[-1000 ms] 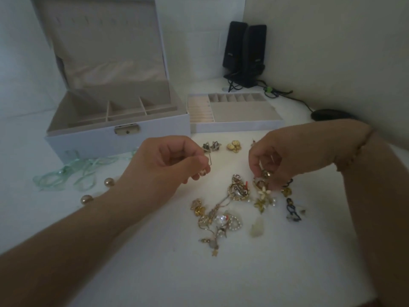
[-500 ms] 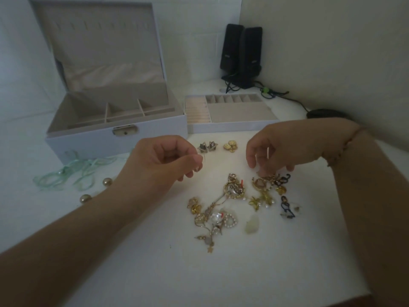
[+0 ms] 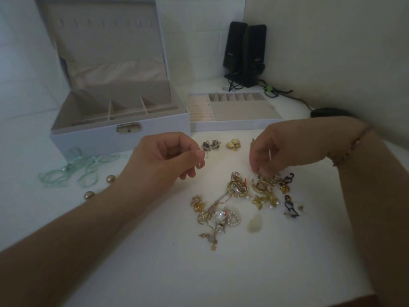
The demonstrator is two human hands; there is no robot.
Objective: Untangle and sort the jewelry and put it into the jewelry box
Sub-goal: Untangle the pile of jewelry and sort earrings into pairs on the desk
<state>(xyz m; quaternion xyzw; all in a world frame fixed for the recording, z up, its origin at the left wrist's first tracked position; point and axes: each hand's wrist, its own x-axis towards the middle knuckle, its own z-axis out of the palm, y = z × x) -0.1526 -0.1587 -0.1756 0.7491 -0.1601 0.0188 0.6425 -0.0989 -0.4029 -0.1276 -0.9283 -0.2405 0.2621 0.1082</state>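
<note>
Mostly unsorted: jewelry box [image 3: 119,138] compartments bare; left hand [image 3: 168,160] pinches hook earring [image 3: 51,156]; right hand [image 3: 272,151] fingers pinch at tangled pile [image 3: 234,196] mid-bench.

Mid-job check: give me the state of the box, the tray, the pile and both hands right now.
jewelry box: lid up, compartments look empty.
tray: out of the box, beside it, looks empty.
jewelry pile: tangled, on the table.
left hand: pinching a thin wire earring.
right hand: fingertips down on the pile's far edge, pinching a piece.
</note>
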